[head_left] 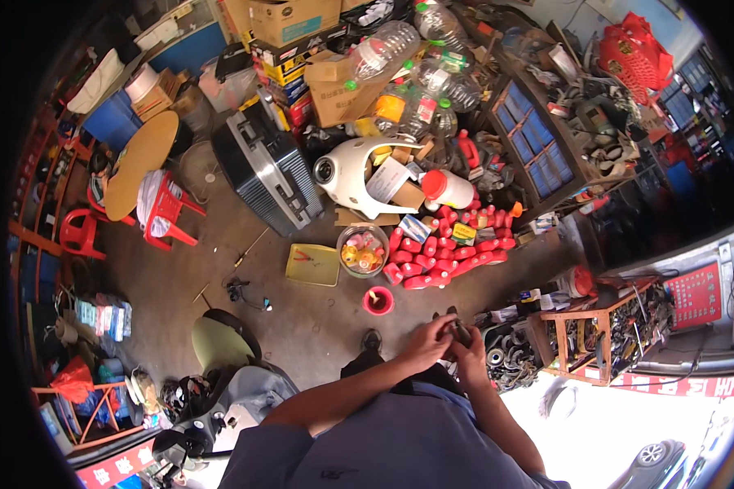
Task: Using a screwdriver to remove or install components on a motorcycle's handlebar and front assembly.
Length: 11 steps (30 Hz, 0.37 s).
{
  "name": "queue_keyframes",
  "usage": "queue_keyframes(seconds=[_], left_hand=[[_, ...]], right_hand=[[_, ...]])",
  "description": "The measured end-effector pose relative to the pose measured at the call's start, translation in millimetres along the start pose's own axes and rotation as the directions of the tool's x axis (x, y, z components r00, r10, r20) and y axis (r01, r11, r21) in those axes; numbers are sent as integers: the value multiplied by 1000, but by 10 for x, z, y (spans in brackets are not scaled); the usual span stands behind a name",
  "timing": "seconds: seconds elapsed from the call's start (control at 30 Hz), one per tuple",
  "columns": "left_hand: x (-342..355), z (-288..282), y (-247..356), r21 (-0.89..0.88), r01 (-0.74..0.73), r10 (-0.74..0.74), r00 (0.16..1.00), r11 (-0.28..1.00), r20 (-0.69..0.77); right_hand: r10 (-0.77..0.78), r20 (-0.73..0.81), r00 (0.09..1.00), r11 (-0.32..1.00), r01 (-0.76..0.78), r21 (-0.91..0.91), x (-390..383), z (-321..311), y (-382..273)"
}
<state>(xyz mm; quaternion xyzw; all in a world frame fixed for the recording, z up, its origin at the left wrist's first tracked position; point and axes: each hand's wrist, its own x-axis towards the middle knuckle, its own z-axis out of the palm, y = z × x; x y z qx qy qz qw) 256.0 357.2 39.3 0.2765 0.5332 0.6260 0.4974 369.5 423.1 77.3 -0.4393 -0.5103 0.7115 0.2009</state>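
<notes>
In front of my body, toward the right, my two hands come together around a small dark object [461, 332]. Its kind is too small to make out. The fingers of my left hand [429, 342] are closed at its upper left side. My right hand [470, 354] is closed around its lower right side. Below and beyond the hands, a small red bucket [378, 301] with something light inside stands on the floor. Just past it sits a round basin [363, 249] holding yellow and orange items, beside a yellow-green tray [312, 265] with a red-handled tool.
Several red bottles [440, 257] lie piled beyond the bucket. A white vehicle shell [352, 173] and large plastic bottles [387, 49] are behind. Metal parts [506, 359] and a wooden frame rack [581, 346] crowd my right. A scooter [236, 391] stands at near left.
</notes>
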Motion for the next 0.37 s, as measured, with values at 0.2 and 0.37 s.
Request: queue_keyframes(seconds=[0.2,0.37], left_hand=[[249,-26,-31,557,-24,-4,999,830,49],[490,197,185,719,-362,417,902,593,110]], right_hand=[[32,-183,983,990,-57,-130,195,-278,-37],[-110,-199,974,945,40,-324,589,-632,51]])
